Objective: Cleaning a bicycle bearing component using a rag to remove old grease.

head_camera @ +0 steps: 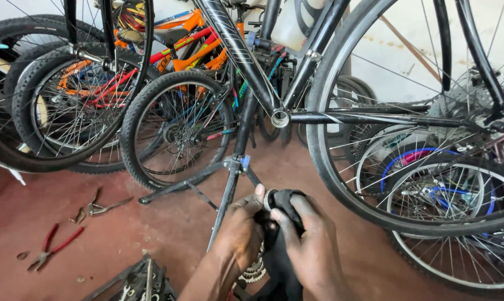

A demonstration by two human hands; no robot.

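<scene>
My left hand (239,234) and my right hand (313,248) meet low in the middle of the head view, both closed around a black rag (282,262) wrapped over a small metal ring-shaped part (269,199). The left thumb presses on the part's rim. Toothed chainrings (254,272) show just below my left hand. Straight above hangs the empty bottom bracket shell (280,118) of a black bicycle frame (246,61) clamped on a repair stand (232,173).
Red-handled pliers (54,245) and another plier-like tool (98,206) lie on the reddish floor at left. A box of tools (140,281) sits at the bottom. Many parked bicycles crowd the back; a large rear wheel (408,139) stands at right.
</scene>
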